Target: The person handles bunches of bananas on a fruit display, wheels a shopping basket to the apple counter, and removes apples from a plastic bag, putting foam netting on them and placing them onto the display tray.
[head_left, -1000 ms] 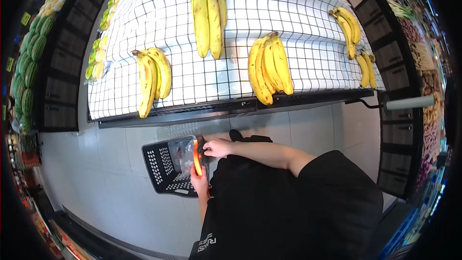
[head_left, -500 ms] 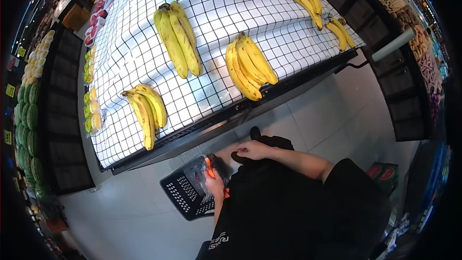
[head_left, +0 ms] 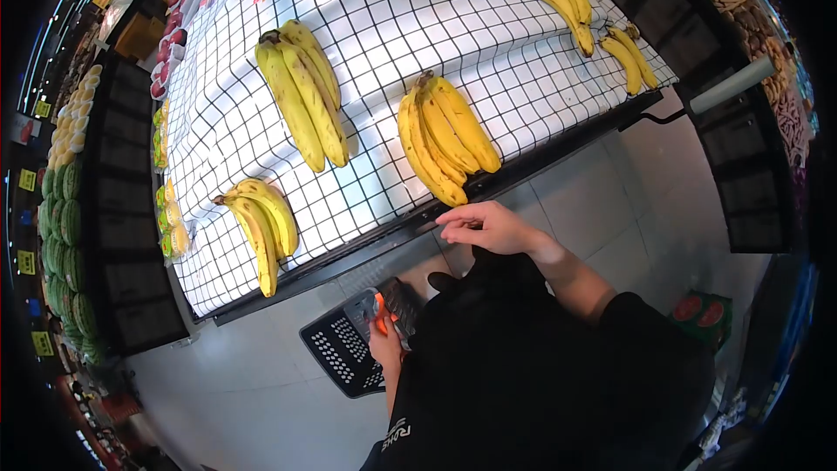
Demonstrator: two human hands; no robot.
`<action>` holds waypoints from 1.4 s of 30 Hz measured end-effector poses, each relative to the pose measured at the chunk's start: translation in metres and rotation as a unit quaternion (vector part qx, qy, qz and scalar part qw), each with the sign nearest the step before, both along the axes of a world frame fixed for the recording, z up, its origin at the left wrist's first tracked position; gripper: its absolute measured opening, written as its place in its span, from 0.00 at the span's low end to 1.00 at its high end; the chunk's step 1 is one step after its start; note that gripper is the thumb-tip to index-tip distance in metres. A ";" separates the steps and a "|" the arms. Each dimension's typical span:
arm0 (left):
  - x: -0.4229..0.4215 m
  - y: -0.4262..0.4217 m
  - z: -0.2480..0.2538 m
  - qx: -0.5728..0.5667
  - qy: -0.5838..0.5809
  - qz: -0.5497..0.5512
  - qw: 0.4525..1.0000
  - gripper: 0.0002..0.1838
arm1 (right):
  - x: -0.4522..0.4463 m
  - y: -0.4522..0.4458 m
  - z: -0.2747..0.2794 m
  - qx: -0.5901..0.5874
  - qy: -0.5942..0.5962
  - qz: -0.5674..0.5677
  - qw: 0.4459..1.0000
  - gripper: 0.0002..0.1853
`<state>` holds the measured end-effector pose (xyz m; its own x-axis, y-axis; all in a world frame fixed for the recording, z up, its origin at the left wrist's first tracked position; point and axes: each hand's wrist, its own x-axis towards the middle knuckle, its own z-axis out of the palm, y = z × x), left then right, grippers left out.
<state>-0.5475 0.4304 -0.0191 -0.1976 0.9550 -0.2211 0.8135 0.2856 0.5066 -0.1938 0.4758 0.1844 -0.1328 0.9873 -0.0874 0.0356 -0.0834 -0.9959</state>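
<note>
My left hand (head_left: pixel 384 346) is closed round the orange handle (head_left: pixel 380 310) of a black shopping basket (head_left: pixel 336 351), which hangs low beside my body. The basket has rows of holes, and something in clear plastic shows near the handle. My right hand (head_left: pixel 488 227) reaches past the front edge of the display, empty, fingers stretched and slightly apart. Just above it lies the nearest bunch of bananas (head_left: pixel 446 135), its tips at the table edge; hand and fruit look apart. A greener bunch (head_left: pixel 303 96) lies farther back, and a small yellow bunch (head_left: pixel 263 227) to the left.
A white cloth with black grid lines (head_left: pixel 375 52) covers the display table. More bananas (head_left: pixel 562 4) and a smaller pair (head_left: pixel 629 59) lie at its right end. Packaged fruit (head_left: pixel 172 218) lines the left side. A green box (head_left: pixel 700 318) stands on the floor at right.
My right hand has moved up and forward from in front of my body to the table edge, its fingers extending. My left hand keeps hold of the basket. The view has shifted slightly.
</note>
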 end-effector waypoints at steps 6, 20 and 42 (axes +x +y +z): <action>0.041 0.053 0.086 0.082 -0.207 0.037 0.974 0.23 | 0.093 0.053 0.008 0.080 0.042 -0.242 0.966 0.13; 0.272 0.185 0.169 0.050 -0.578 -0.050 0.813 0.34 | 0.118 0.109 -0.048 0.127 -0.285 -0.210 0.926 0.38; 0.281 0.190 0.164 0.053 -0.606 -0.010 0.793 0.25 | 0.111 0.118 -0.053 0.095 0.061 -0.116 0.987 0.41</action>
<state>-0.2662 0.6199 0.1446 0.1141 0.9812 -0.1556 -0.2870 0.1825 0.9404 -0.0826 0.5935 0.1311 0.1002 0.9893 0.1057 -0.0837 0.1143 -0.9899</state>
